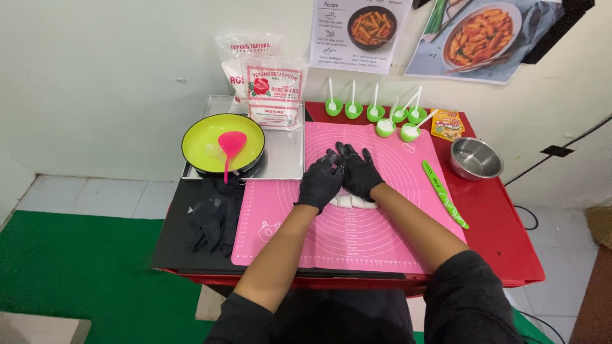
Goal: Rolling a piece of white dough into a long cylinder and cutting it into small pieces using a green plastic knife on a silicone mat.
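Both my hands wear black gloves and lie flat, side by side, on a roll of white dough (352,202) on the pink silicone mat (376,229). My left hand (320,179) presses the roll's left part, fingers spread. My right hand (358,171) covers its middle and right part. Only the near edge of the dough shows under the palms.
A green knife (444,193) lies on the mat's right edge, a steel bowl (475,158) beyond it. Several small green cups with white spoons (389,116) line the back. At left: a yellow-green pan (222,144) with a pink spatula, flour bags (275,94), spare black gloves (215,221).
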